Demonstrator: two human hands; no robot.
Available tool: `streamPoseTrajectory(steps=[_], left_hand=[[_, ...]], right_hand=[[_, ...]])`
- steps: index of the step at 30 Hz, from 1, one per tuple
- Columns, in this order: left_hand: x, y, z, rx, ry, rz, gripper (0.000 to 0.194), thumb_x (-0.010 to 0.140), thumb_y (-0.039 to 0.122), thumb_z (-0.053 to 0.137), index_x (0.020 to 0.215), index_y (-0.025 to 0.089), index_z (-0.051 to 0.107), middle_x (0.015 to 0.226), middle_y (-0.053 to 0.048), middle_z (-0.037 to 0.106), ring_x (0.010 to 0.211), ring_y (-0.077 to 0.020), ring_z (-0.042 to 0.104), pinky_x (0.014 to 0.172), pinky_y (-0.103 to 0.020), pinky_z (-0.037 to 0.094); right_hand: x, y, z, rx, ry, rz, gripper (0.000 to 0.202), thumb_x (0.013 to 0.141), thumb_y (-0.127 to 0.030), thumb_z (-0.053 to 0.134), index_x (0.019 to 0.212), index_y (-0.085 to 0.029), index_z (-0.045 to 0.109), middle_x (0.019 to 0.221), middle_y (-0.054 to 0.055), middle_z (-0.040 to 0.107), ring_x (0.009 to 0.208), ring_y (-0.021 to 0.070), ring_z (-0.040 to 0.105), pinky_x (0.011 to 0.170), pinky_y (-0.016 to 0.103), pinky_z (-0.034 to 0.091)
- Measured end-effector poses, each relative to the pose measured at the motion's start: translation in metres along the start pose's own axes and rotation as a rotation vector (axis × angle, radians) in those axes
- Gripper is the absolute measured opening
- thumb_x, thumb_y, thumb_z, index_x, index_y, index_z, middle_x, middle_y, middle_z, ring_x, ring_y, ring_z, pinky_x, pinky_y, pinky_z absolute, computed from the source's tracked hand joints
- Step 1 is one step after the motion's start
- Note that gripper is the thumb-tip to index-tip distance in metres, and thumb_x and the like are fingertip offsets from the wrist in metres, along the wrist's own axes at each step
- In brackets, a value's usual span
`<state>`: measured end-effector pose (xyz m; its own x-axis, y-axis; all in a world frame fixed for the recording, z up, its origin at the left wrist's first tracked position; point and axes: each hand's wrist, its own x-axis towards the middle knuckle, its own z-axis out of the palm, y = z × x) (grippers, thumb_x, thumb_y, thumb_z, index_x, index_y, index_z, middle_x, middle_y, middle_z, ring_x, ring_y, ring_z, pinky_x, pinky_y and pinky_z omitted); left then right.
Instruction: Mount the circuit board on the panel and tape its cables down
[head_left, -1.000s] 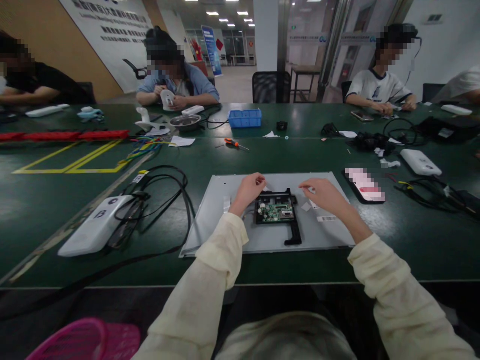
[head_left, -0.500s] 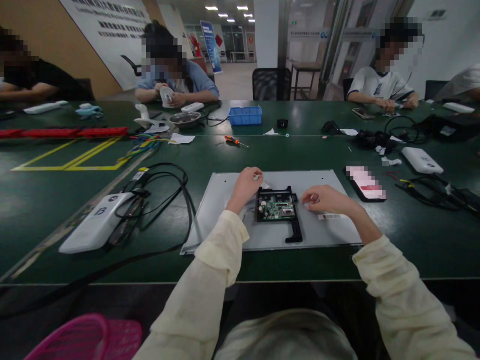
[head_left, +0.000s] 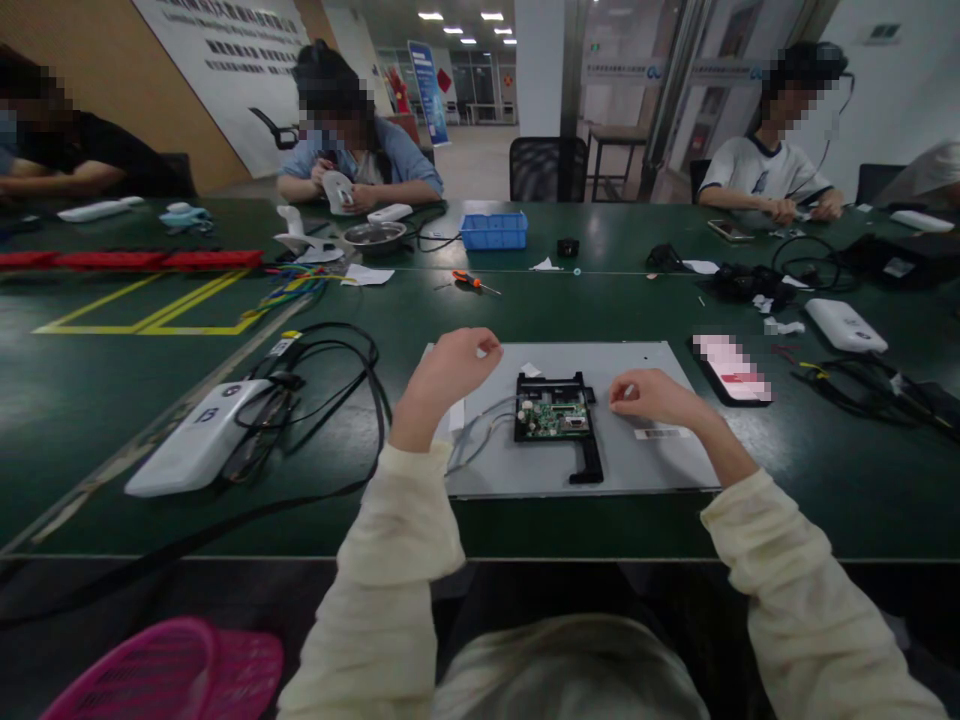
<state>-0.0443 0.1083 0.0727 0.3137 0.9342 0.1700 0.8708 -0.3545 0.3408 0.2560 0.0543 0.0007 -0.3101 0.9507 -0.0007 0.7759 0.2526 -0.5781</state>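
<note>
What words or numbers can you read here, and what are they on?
White device at left: maybe "13", too blurred to be sure.
Wall sign: Chinese characters and Latin letters, too blurred.
Blue banner and glass lettering: too small.
Barcode label on the gray panel: too small.
Phone: blurred.

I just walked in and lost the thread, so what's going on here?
The person's left hand is over the left part of a grey panel; the right hand is just right of a black frame, which bears a green circuit board. Whether either hand holds anything can't be told. An orange screwdriver lies beyond the panel.
</note>
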Motion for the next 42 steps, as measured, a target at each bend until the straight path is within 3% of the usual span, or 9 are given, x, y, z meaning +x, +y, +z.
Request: streamPoseTrajectory(steps=[3, 7, 12, 16, 23, 27, 31, 34, 42], left_hand=[[-0.01, -0.019, 0.001, 0.147, -0.066, -0.053, 0.021, 0.083, 0.029, 0.054, 0.097, 0.021, 0.067, 0.099, -0.006, 0.069, 0.095, -0.0219, 0.063, 0.084, -0.029, 0.045], [-0.014, -0.047, 0.019, 0.239, -0.193, -0.1, 0.033, 0.075, 0.024, 0.06, 0.108, 0.02, 0.063, 0.1, -0.008, 0.067, 0.096, -0.023, 0.063, 0.083, -0.028, 0.047], [-0.009, -0.065, 0.039, 0.239, -0.198, -0.132, 0.037, 0.066, 0.006, 0.055, 0.099, 0.018, 0.065, 0.097, -0.01, 0.066, 0.084, -0.0208, 0.064, 0.072, -0.025, 0.047], [-0.004, -0.069, 0.045, 0.229, -0.175, -0.125, 0.028, 0.064, 0.002, 0.051, 0.08, 0.019, 0.066, 0.08, -0.007, 0.068, 0.078, -0.0215, 0.064, 0.066, -0.025, 0.045], [0.017, -0.06, 0.041, 0.203, -0.119, -0.103, 0.025, 0.064, 0.002, 0.052, 0.073, 0.02, 0.067, 0.077, -0.006, 0.068, 0.077, -0.0205, 0.063, 0.069, -0.025, 0.044], [0.03, -0.046, 0.043, 0.214, -0.102, -0.093, 0.028, 0.065, 0.003, 0.053, 0.084, 0.017, 0.068, 0.084, -0.009, 0.067, 0.083, -0.0224, 0.063, 0.075, -0.027, 0.045], [0.034, -0.028, 0.056, 0.19, -0.048, -0.049, 0.027, 0.079, 0.017, 0.053, 0.104, 0.016, 0.063, 0.104, -0.012, 0.061, 0.09, -0.0228, 0.062, 0.081, -0.03, 0.046], [0.036, -0.017, 0.071, 0.079, 0.003, 0.033, 0.025, 0.087, 0.029, 0.05, 0.104, 0.015, 0.062, 0.101, -0.011, 0.06, 0.091, -0.0237, 0.061, 0.081, -0.032, 0.046], [0.04, -0.016, 0.102, -0.176, -0.003, 0.059, 0.02, 0.077, 0.029, 0.066, 0.092, 0.016, 0.06, 0.084, -0.004, 0.062, 0.079, -0.0186, 0.059, 0.071, -0.028, 0.044]], right_hand=[[0.001, 0.0, 0.002, -0.012, 0.042, 0.012, 0.009, 0.078, -0.021, 0.061, 0.08, -0.019, 0.069, 0.085, 0.003, 0.072, 0.075, 0.0169, 0.064, 0.072, 0.029, 0.047], [0.003, 0.003, 0.006, -0.038, 0.062, 0.006, 0.009, 0.078, -0.022, 0.061, 0.081, -0.019, 0.069, 0.086, 0.004, 0.071, 0.077, 0.0173, 0.064, 0.072, 0.029, 0.046], [0.005, 0.006, 0.009, -0.09, 0.073, -0.012, 0.009, 0.078, -0.022, 0.061, 0.082, -0.019, 0.069, 0.086, 0.004, 0.069, 0.077, 0.0172, 0.063, 0.072, 0.028, 0.045], [0.005, 0.005, 0.009, -0.083, 0.064, -0.024, 0.009, 0.079, -0.022, 0.06, 0.082, -0.019, 0.068, 0.085, 0.003, 0.07, 0.078, 0.0173, 0.062, 0.071, 0.028, 0.045], [0.005, 0.006, 0.01, -0.073, 0.065, -0.042, 0.007, 0.079, -0.021, 0.06, 0.08, -0.019, 0.067, 0.082, 0.003, 0.07, 0.076, 0.0173, 0.061, 0.071, 0.028, 0.044], [0.005, 0.006, 0.009, -0.06, 0.059, -0.04, 0.007, 0.079, -0.022, 0.06, 0.081, -0.019, 0.067, 0.083, 0.003, 0.069, 0.076, 0.0169, 0.061, 0.071, 0.028, 0.044], [0.005, 0.006, 0.009, -0.052, 0.068, -0.035, 0.008, 0.079, -0.023, 0.06, 0.081, -0.019, 0.067, 0.083, 0.003, 0.068, 0.075, 0.0166, 0.06, 0.07, 0.029, 0.044], [0.007, 0.006, 0.011, -0.05, 0.092, -0.021, 0.008, 0.08, -0.024, 0.061, 0.082, -0.019, 0.067, 0.083, 0.004, 0.067, 0.073, 0.0163, 0.06, 0.069, 0.029, 0.043], [0.01, 0.009, 0.019, -0.042, 0.127, -0.005, 0.01, 0.081, -0.027, 0.06, 0.084, -0.018, 0.065, 0.084, 0.004, 0.065, 0.07, 0.0155, 0.058, 0.069, 0.029, 0.043]])
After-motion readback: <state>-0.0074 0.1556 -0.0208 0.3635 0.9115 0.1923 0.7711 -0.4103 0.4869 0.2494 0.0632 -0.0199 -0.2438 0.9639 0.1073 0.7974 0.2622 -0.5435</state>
